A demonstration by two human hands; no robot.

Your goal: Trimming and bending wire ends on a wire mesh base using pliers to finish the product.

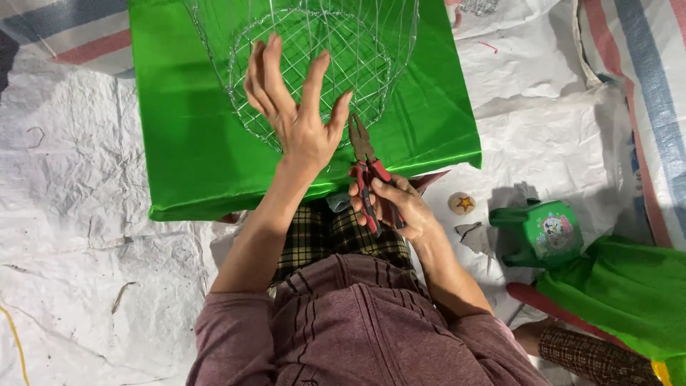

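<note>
Closest to the camera, two mauve sleeves and a checked lap lead up to both hands. Right hand is clenched round the red grips of one pair of pliers, whose nose points up and away toward the heel of the other hand, just short of the wire. Left hand is released, fingers spread and grasping nothing, raised in front of the near rim of a single round wire-mesh frame; whether it touches the wire I cannot tell. That frame stands beyond the left hand on one sheet of shiny green fabric. Judging by its look, the mesh is already woven into a bowl shape with a bound rim, yet it stays bare, with no fabric covering it. Out past the right hand lie one small round disc with a star, one green plastic container, and a second heap of green cloth over white sheeting.
</note>
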